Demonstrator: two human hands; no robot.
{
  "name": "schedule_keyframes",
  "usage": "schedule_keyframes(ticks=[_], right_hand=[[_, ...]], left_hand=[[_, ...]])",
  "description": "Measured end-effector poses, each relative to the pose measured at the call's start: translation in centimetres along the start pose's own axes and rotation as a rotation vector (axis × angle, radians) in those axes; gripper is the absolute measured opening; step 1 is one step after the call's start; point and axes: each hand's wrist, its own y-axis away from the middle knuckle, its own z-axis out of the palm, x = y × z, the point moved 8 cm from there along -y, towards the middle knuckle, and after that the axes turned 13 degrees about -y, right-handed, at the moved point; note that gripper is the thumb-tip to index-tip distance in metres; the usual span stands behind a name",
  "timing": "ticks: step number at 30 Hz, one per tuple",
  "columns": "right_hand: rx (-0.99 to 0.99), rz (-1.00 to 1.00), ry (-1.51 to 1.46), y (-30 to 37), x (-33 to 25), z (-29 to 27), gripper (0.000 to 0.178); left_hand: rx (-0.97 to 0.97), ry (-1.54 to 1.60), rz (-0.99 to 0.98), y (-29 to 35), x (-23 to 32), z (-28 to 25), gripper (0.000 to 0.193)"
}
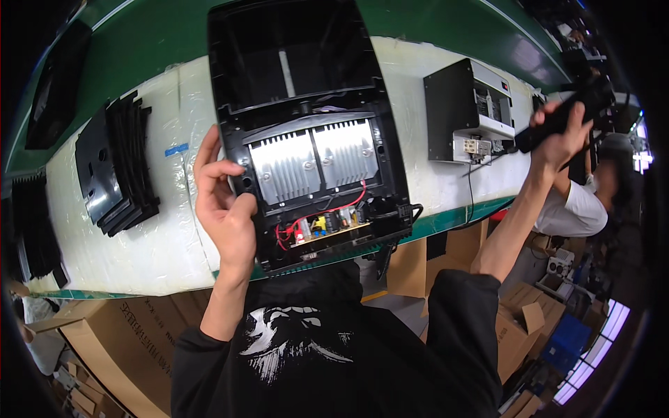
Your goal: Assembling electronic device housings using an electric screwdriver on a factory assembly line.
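Note:
A black plastic housing [387, 139] lies open on the covered bench before me. Two silver finned metal plates [286, 166] sit side by side in it, with a small circuit board [327, 228] and red wires on the near side. My left hand [226, 212] grips the housing's left edge, thumb and forefinger on its rim. Out to the right, my right hand [563, 145] is wrapped round a black electric screwdriver [535, 135]. Its tip points left, close to the front of a black and white metal box [449, 111]; whether they touch, I cannot tell.
Stacked black panels [115, 167] stand at the left of the bench, with more dark finned parts [35, 230] beyond. Cardboard boxes [125, 341] are below the near edge. A cable [472, 191] hangs from the metal box. Another person [578, 209] is at the right.

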Motion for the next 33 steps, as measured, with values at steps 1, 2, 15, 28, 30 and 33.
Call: schedule_keyframes(ticks=[1, 2, 15, 28, 30, 33], right_hand=[[-0.012, 0.025, -0.058, 0.6, 0.2, -0.8, 0.038], [-0.019, 0.047, -0.101, 1.0, -0.5, -2.4, 0.044], [0.321, -0.988, -0.625, 14.3, -22.5, -8.0, 0.036], [-0.413, -0.292, -0.539, 17.7, -12.1, 9.6, 0.082], [-0.356, -0.186, -0.551, 18.2, -10.4, 9.3, 0.085], [-0.255, -0.148, -0.535, 18.6, -9.5, 9.6, 0.08]], left_hand=[[-0.008, -0.02, 0.015, 0.0, 0.1, -0.1, 0.04], [-0.027, -0.029, 0.025, -0.1, 0.1, 0.0, 0.039], [-0.015, -0.114, 0.075, 0.0, 0.4, -0.9, 0.036], [-0.022, -0.058, 0.064, -0.2, -0.3, -0.5, 0.035], [-0.029, -0.047, 0.062, -0.2, -0.3, -0.3, 0.035], [-0.022, -0.044, 0.061, -0.2, -0.4, -0.6, 0.035]])
